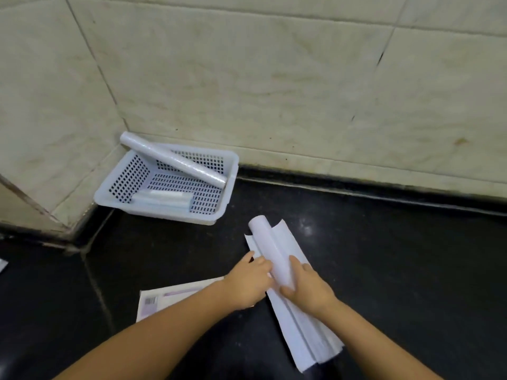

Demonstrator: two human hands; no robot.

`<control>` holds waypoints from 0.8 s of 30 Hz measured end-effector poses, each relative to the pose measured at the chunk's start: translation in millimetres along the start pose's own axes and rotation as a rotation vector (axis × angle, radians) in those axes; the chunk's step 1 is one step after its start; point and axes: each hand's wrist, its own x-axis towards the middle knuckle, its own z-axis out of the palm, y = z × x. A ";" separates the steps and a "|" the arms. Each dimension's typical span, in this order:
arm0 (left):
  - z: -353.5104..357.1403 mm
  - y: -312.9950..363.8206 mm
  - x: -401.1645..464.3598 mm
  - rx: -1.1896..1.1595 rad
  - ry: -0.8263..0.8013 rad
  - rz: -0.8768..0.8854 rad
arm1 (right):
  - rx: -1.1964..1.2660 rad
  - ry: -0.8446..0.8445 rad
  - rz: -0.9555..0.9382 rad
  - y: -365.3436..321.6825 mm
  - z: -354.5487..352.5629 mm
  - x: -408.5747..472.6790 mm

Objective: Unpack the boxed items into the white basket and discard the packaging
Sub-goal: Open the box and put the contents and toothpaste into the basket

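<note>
We have single head view only, looking forward and down at dark floor. Tiled wall fills upper half, corner at left. Both forearms enter from bottom edge, close to lens. No second view to share scene.

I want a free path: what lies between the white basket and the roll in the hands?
Nothing: in the head view only bare black floor separates the white basket from the roll.
</note>
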 end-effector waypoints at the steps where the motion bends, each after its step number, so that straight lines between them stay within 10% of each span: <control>1: -0.7 1.0 1.3 0.003 0.014 -0.022 | 0.012 0.004 -0.004 1.6 1.1 -1.4; 13: -4.2 -2.5 -44.3 -0.274 0.022 -0.043 | 0.153 0.187 0.044 29.6 -67.9 39.5; 20: -24.0 -132.6 -77.4 -0.354 0.681 -0.476 | 0.214 0.339 -0.270 -73.9 -130.9 76.6; 24: -2.9 -194.1 -87.5 -0.319 0.507 -0.702 | 0.170 0.368 -0.474 -160.0 -147.2 103.9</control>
